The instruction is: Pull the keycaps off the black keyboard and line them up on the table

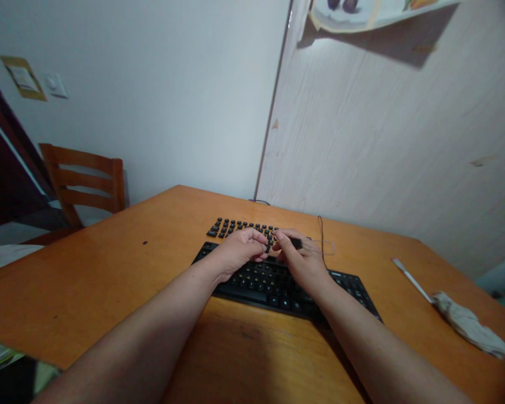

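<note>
A black keyboard (252, 294) lies across the table under both hands, with many keycaps off its upper rows. Beyond it, loose black keycaps (231, 225) are laid out in rows. My left hand (244, 251) hovers over the keyboard's left-middle part, fingers curled in a pinch; whatever they hold is too small to make out. My right hand (303, 261), close beside it, is closed round a keycap puller (295, 243) with a dark handle, its thin wire loop sticking out to the right. The right thumb and forefinger come together near the left fingertips.
The wooden table (109, 280) meets the wall at the back. A black cable (321, 235) runs behind the keyboard. To the right lie a white-handled brush (412, 280) and a crumpled cloth (467, 325). A wooden chair (86, 179) stands at the far left.
</note>
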`<state>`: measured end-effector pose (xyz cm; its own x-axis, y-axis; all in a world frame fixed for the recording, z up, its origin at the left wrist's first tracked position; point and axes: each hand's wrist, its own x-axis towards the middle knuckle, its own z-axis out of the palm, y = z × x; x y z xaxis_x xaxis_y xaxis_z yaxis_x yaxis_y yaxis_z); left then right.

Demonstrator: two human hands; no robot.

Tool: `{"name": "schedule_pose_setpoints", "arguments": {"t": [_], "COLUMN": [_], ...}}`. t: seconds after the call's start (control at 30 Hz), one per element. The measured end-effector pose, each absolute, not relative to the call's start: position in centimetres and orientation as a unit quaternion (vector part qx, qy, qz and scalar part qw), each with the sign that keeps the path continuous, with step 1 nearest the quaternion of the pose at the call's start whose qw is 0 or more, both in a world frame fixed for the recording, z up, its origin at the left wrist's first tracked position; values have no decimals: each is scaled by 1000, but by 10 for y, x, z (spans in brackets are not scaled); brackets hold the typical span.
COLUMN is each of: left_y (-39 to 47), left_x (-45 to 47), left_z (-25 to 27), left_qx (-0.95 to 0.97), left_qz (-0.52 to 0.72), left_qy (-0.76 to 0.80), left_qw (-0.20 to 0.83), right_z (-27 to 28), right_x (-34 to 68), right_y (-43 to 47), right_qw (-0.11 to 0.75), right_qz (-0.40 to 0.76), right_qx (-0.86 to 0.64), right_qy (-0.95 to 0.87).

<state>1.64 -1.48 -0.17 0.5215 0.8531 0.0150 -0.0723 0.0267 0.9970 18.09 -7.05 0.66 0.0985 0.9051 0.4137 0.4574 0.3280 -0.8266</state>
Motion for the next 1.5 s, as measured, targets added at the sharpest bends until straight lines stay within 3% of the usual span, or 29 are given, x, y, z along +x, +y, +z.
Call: {"name": "schedule_pose_setpoints", "arguments": {"t": [0.43,0.6,0.77,1.1,1.5], "left_y": [-12,-11,-4,4,6], "left_x": [14,14,11,2,1], "left_z": [0,-2,-7,2,1], "left_qx": [567,579,606,585,602], "left_qz": [377,370,429,488,490], "left_qy": [320,335,378,405,410], "left_qw": [659,644,553,505,480], "right_z": [-5,-3,-6,-12,-17], "right_x": [189,196,226,243,229], "right_y": [-67,-62,-48,-29,-9], "right_qw": [355,338,331,182,114], "right_qz": [3,-15,-34,-29,-34], "right_qx": [-527,-543,-604,-696,-696], "right_qy": [-772,-768,-725,-694,-708]}}
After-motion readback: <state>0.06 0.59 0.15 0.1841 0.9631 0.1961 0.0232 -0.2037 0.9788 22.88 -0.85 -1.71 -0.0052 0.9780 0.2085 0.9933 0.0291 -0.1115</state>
